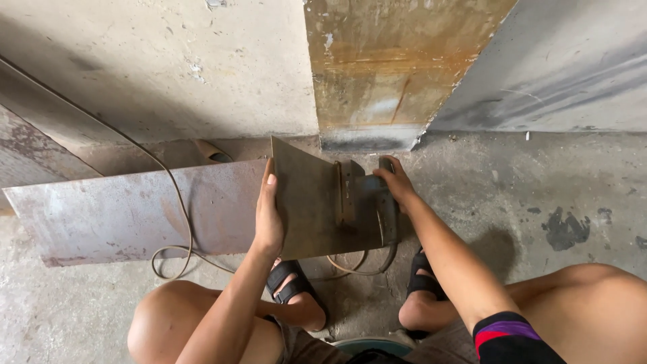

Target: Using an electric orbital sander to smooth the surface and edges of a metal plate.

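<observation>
- We squat on the grey concrete floor [539,195] and look down at our two hands.
- Our left hand [268,219] grips the left edge of a small brown metal plate [306,202]. The thumb lies on the side facing us and the fingers curl around behind it.
- The plate stands up on its lower edge, right in front of our knees.
- Our right hand [396,183] is closed on the dark handle of a tool [387,202]. The tool sits against the right side of the plate.
- A short upright metal piece [346,192] stands on the plate, between our two hands.
- A long rusty metal sheet [135,212] lies to the left, and the small plate touches its right end.
- A thin cable [176,202] runs down over the long sheet and loops on the floor.
- Our feet wear black sandals [290,283], just below the plate.
- Behind the plate stands a stained wall [202,67] with a rusty brown strip [391,61] in it.
</observation>
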